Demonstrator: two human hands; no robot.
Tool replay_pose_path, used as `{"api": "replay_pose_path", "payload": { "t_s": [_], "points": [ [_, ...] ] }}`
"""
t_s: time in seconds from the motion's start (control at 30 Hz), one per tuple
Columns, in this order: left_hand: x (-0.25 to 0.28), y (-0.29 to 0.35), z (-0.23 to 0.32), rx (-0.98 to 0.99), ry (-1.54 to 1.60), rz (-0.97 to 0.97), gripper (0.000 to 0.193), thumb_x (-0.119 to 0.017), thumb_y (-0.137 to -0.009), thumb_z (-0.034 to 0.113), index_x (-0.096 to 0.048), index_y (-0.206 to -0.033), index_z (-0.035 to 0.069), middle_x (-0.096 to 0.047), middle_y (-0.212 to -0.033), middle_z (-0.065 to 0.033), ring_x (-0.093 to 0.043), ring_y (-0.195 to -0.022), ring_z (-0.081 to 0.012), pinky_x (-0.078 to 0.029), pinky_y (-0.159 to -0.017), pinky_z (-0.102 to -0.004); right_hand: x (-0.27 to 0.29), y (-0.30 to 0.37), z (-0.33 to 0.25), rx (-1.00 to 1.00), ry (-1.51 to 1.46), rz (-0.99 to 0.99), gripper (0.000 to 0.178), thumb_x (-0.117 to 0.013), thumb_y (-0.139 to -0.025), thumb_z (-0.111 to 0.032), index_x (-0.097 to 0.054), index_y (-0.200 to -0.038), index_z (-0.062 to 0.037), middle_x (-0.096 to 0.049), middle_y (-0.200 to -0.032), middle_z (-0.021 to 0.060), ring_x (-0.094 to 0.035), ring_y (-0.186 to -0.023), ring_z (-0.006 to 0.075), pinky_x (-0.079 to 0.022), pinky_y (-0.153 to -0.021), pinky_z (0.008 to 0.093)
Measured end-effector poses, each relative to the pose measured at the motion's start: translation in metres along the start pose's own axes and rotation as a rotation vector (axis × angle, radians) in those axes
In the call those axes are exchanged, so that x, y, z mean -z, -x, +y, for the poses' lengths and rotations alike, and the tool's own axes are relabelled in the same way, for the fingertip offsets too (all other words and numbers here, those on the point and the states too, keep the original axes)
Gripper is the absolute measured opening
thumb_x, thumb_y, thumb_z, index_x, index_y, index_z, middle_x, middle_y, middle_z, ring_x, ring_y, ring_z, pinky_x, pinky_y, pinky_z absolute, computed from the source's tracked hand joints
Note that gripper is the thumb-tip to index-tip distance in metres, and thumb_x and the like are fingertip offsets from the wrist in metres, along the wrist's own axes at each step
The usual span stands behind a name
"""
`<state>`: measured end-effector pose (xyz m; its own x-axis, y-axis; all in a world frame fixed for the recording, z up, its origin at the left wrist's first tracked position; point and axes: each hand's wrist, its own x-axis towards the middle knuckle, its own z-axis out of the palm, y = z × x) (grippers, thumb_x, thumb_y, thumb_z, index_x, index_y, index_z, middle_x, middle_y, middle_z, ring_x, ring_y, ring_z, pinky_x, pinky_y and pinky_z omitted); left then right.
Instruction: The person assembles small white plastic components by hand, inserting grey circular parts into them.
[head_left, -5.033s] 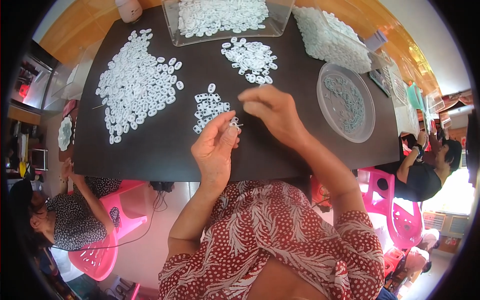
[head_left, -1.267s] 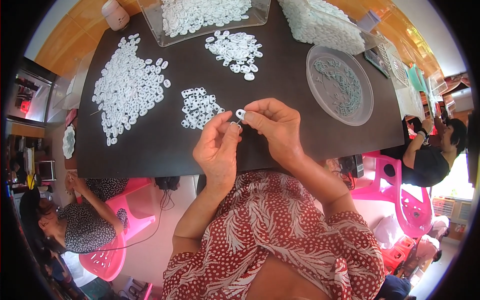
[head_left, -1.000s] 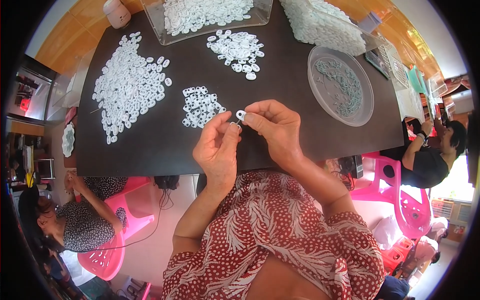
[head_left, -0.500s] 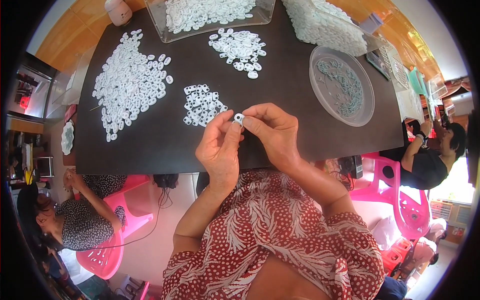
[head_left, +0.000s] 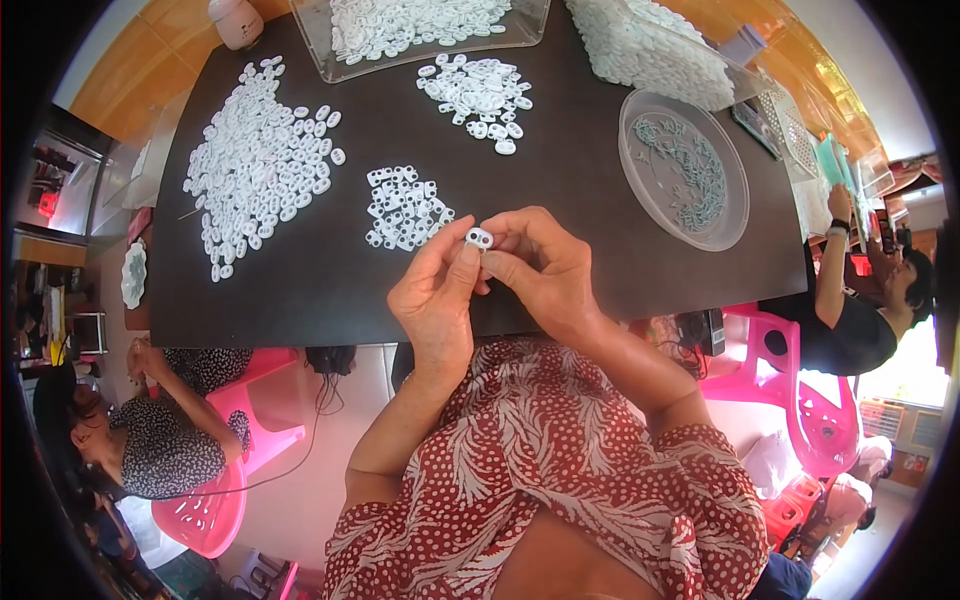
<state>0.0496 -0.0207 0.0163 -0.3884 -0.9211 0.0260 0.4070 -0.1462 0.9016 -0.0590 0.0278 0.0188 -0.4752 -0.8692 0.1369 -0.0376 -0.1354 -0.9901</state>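
Over the dark table [head_left: 585, 165], the left hand [head_left: 435, 300] and right hand [head_left: 552, 275] pinch a white piece [head_left: 480, 238]; a dish [head_left: 655, 207] lies at two o'clock, a pink chair [head_left: 808, 430] at four.

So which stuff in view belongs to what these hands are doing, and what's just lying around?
Likely part of it:
white two-holed piece, held between left hand and right hand
three piles of white pieces on the table
round tray of grey-green bits

Seemingly just lying around:
pinkish jar
dark flat object beyond the tray
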Motion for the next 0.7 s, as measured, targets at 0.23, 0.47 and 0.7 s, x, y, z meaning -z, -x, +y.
{"api": "replay_pose_path", "payload": {
  "t_s": [0.23,0.47,0.7],
  "points": [
    [-0.0025,0.0007,0.0062,0.010,0.109,-0.014,0.024,-0.057,-0.089,0.002,-0.058,-0.111,-0.009,-0.061,-0.090,-0.0072,-0.054,-0.072,-0.0105,-0.046,-0.066,-0.0229,0.0008,0.0001,-0.0084,0.113,0.124,-0.009,0.025,-0.068,-0.072,0.001,-0.062,-0.095,-0.0052,-0.057,-0.080,0.0026,-0.052,-0.072,0.0118,-0.044,-0.057,0.0245],
    [-0.0005,0.0026,0.0033,-0.042,0.097,-0.028,0.025,-0.057,-0.090,0.004,-0.058,-0.112,-0.007,-0.063,-0.097,-0.0091,-0.058,-0.086,-0.0121,-0.047,-0.078,-0.0245,0.0005,0.0031,-0.0104,0.196,0.144,0.031,0.026,-0.068,-0.071,0.002,-0.063,-0.095,-0.0050,-0.057,-0.080,0.0022,-0.051,-0.073,0.0123,-0.044,-0.056,0.0247],
    [0.0011,0.0028,-0.0011,-0.084,0.049,-0.055,0.024,-0.058,-0.090,0.006,-0.059,-0.110,-0.007,-0.063,-0.099,-0.0089,-0.058,-0.087,-0.0124,-0.047,-0.080,-0.0249,0.0007,0.0049,-0.0080,0.248,0.157,0.047,0.028,-0.067,-0.069,0.004,-0.063,-0.096,-0.0032,-0.058,-0.080,0.0034,-0.051,-0.072,0.0131,-0.043,-0.055,0.0248]
  ]
}}
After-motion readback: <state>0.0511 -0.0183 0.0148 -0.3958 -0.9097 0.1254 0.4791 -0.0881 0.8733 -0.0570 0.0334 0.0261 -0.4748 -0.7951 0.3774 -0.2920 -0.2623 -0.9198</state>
